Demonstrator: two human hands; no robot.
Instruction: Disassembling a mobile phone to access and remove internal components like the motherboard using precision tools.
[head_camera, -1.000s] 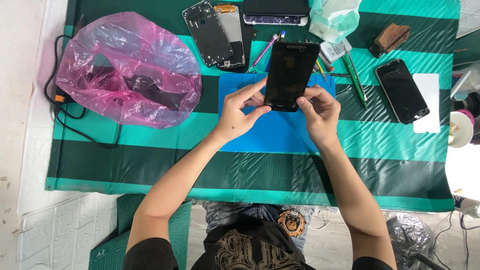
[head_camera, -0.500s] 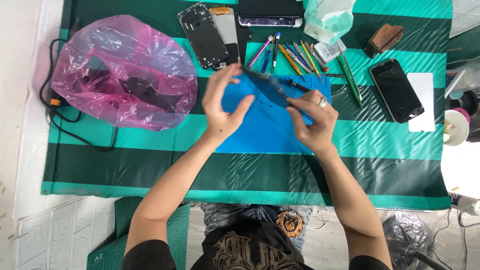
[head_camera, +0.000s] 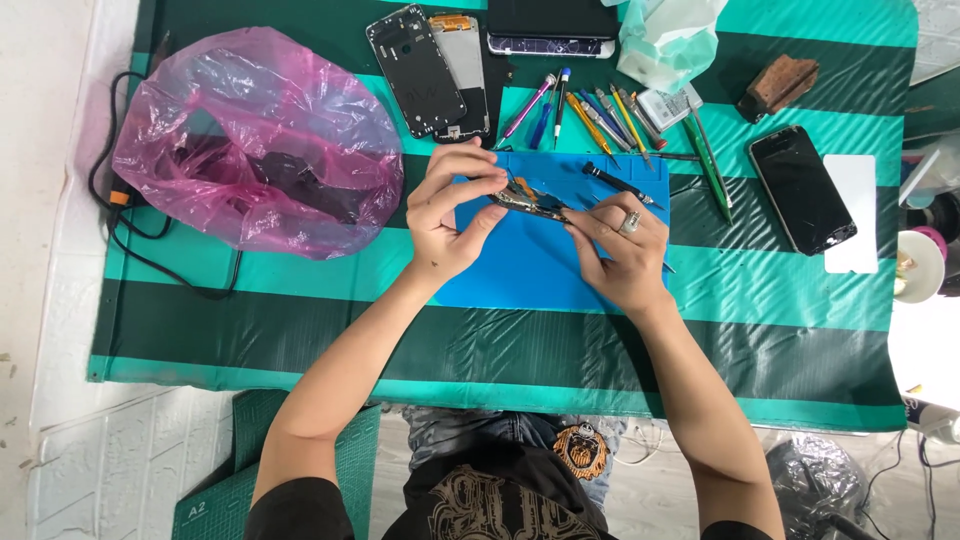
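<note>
- Left hand (head_camera: 452, 215) gripped the left end of a thin dark opened phone body with exposed orange and metal innards (head_camera: 528, 203); fingers curled over the top edge, thumb (head_camera: 478, 222) pressed up from below.
- Right hand (head_camera: 622, 250), silver ring on one finger, pinched the phone's right end between fingertips (head_camera: 578, 222) and thumb.
- Phone was held nearly edge-on to the camera, tilted, its left end higher in the frame, lifted clear above the blue rectangular silicone work mat (head_camera: 540, 262); it spanned the gap between both sets of fingertips.
- Black pen-shaped screwdriver (head_camera: 615, 184) lay on the mat just beyond the right hand.
- Mat sat on a green-and-teal striped cloth (head_camera: 300, 330).
- Row of coloured hand tools (head_camera: 590, 112) lay past the mat's far edge.
- Pink translucent plastic bag with dark contents (head_camera: 255, 140) sat well left of the left hand.
- Black smartphone with intact screen (head_camera: 802, 188) lay well right, beside a white card (head_camera: 852, 212).
- Two bare phone frames (head_camera: 432, 68) lay at the top, apart from the hands.
</note>
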